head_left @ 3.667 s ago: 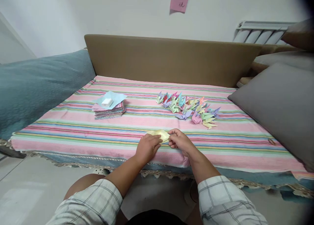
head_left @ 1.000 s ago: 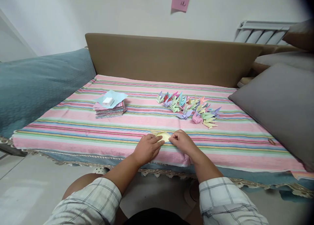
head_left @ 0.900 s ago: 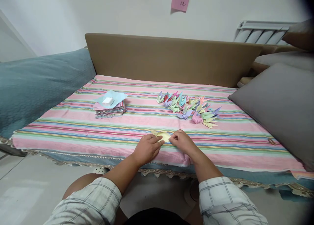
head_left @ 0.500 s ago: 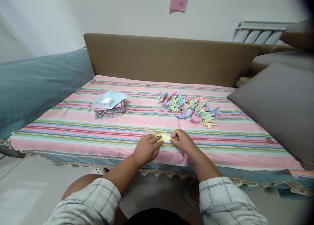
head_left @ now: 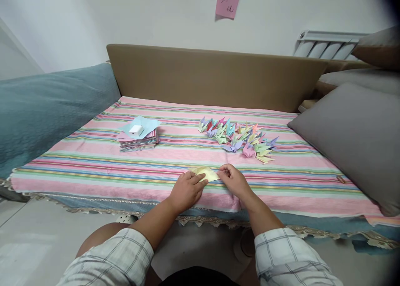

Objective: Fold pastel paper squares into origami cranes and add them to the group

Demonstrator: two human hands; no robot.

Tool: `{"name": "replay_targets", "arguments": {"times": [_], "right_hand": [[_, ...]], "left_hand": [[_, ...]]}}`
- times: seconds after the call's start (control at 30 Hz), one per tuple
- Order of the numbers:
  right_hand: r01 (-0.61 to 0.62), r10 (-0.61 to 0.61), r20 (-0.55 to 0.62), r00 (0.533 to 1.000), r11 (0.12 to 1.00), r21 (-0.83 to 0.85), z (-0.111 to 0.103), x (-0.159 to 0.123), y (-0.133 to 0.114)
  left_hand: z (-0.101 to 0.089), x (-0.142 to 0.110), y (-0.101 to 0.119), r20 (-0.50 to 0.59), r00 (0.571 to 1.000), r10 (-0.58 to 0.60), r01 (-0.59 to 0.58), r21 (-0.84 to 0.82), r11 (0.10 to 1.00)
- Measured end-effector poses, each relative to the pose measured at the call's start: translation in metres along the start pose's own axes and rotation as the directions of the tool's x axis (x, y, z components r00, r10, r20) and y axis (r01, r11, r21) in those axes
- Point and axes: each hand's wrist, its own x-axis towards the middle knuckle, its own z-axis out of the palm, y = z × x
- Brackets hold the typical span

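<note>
A piece of pale yellow origami paper [head_left: 211,175], partly folded, lies on the striped cloth near the front edge. My left hand [head_left: 186,190] rests on its left part, fingers stretched out and pressing it down. At the paper's right corner, my right hand [head_left: 234,180] has thumb and forefinger pinched on the tip. The left hand covers the near left part of the paper, so those folds are hidden. Beyond the hands, to the right, stands a group of folded paper cranes [head_left: 233,145] in many colours.
On the left is a stack of coloured paper sheets [head_left: 139,145] with a small white box [head_left: 136,130] on top. Grey cushions [head_left: 346,136] lean at the right. A brown backrest [head_left: 215,75] runs behind the striped cloth [head_left: 93,169]. A small brown object [head_left: 341,179] lies near the cushion.
My right hand's fingertips have shifted very slightly at the paper's corner. My left hand keeps its place on the paper. The whole view has moved a little.
</note>
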Motion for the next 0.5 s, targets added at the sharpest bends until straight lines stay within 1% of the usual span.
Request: {"name": "replay_targets", "arguments": {"times": [0.1,0.2,0.27,0.37,0.5], "right_hand": [[0.046,-0.046,0.005,0.999,0.997,-0.057,0.011,-0.001,-0.004],[0.073,-0.08,-0.033,0.996,0.983,-0.167,0.019,0.001,-0.009],[0.084,-0.099,-0.056,0.994,0.971,-0.226,0.023,0.002,-0.011],[0.112,-0.135,-0.073,0.988,0.959,-0.261,0.026,0.004,-0.012],[0.192,-0.225,-0.086,0.97,0.937,-0.293,0.029,0.004,-0.009]], "left_hand": [[0.0,0.0,0.002,0.009,1.0,-0.009,0.009,0.022,1.0],[-0.001,0.001,0.004,0.017,0.999,-0.041,0.04,0.041,0.998],[-0.001,0.002,0.006,0.025,0.997,-0.079,0.077,0.071,0.994],[-0.003,0.003,0.011,0.044,0.989,-0.144,0.139,0.108,0.984],[-0.006,0.005,0.017,0.076,0.97,-0.23,0.221,0.11,0.969]]}}
